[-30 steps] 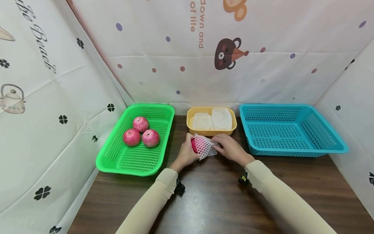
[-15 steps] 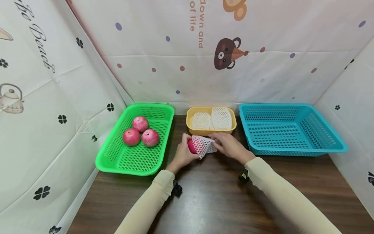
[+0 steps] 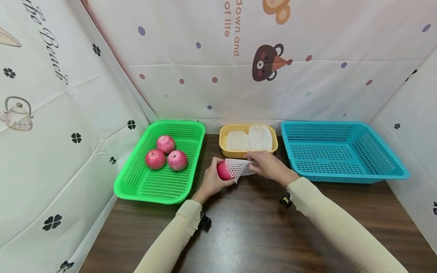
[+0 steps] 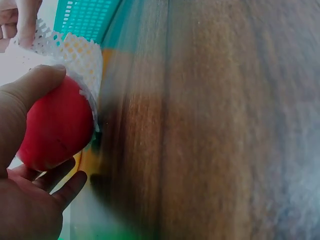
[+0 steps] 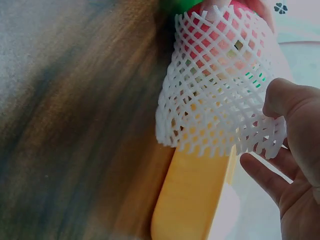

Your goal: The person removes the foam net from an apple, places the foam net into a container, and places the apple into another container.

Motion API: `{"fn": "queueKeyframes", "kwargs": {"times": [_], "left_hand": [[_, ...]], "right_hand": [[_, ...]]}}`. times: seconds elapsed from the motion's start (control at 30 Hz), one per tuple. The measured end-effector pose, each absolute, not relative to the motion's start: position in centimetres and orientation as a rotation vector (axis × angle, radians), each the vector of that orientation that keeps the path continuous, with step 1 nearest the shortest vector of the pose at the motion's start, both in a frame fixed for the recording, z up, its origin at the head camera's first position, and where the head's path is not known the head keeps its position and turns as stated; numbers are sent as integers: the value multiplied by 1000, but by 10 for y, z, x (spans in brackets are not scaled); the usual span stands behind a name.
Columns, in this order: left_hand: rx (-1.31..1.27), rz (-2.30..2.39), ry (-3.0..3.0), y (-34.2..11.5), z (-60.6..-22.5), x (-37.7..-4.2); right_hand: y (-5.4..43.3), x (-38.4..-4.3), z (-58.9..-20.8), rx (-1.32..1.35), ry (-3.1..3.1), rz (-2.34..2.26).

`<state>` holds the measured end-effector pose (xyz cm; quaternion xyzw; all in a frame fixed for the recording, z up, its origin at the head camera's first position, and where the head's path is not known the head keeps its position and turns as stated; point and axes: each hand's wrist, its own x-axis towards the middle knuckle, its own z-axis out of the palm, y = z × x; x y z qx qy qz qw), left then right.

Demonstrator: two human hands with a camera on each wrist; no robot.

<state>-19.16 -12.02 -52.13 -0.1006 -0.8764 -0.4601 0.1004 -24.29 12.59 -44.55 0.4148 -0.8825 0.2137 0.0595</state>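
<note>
My left hand (image 3: pixel 212 179) grips a round red fruit (image 3: pixel 223 171), thumb on one side and fingers on the other in the left wrist view. A white foam net sleeve (image 3: pixel 237 167) covers the fruit's right part, its open end spreading toward my right hand (image 3: pixel 268 166). That hand pinches the sleeve's edge between thumb and fingers, as the right wrist view shows. Through the mesh (image 5: pixel 220 80) the red skin (image 4: pixel 60 122) shows near the left hand, while the sleeve's other end hangs loose. Both hands are just in front of the yellow tray (image 3: pixel 235 154).
A green basket (image 3: pixel 123 184) at the left holds three pinkish-red fruits (image 3: pixel 177 160). More foam net sleeves (image 3: pixel 260 138) lie in the yellow tray. At the right stands a blue basket (image 3: pixel 341 176). Patterned white cloth (image 3: pixel 191 94) encloses the back and sides of the wooden table (image 3: pixel 246 235).
The left hand has shifted slightly left with the fruit. The sleeve is stretched straighter between the hands, and the right hand still pinches its end.
</note>
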Motion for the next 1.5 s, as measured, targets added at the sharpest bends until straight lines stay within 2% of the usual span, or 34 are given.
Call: {"fn": "queueKeyframes", "kwargs": {"times": [0.23,0.57,1.0,1.5], "left_hand": [[-172,-1382,-2588,-125,-518,-188],[-191,-1321,-2603,-132,-518,-184],[-12,-1269,-2669,-139,-514,-181],[-80,-1209,-2664,-147,-518,-176]], "right_hand": [[126,-244,-437,1275,-2668,605],[124,-245,-425,1287,-2696,522],[118,-243,-407,1325,-2705,499],[113,-246,-394,1360,-2649,465]]}}
